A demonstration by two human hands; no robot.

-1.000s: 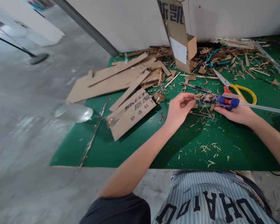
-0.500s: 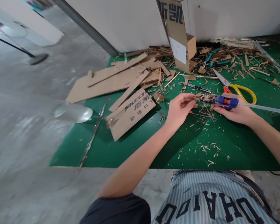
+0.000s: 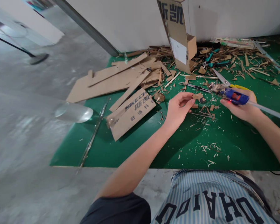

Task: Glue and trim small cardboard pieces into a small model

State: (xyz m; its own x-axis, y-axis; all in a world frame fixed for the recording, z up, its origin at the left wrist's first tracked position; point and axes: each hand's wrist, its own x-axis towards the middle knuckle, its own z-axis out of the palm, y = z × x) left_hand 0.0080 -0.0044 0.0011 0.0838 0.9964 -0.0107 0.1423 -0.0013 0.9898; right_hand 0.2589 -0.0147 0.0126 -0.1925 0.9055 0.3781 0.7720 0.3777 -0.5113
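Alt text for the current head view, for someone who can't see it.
A person's right hand holds a blue glue gun; the left hand pinches a small cardboard piece, over a green table strewn with cardboard scraps. Scissors lie partly hidden by the right hand.

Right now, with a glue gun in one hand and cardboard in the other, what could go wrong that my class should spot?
Burn: the glue gun in the right hand shows a red light, so its tip may be hot, not far from the left hand pinching a small cardboard piece.

Cut: the scissors lie partly hidden behind the right hand; a careless reach might meet the blades.
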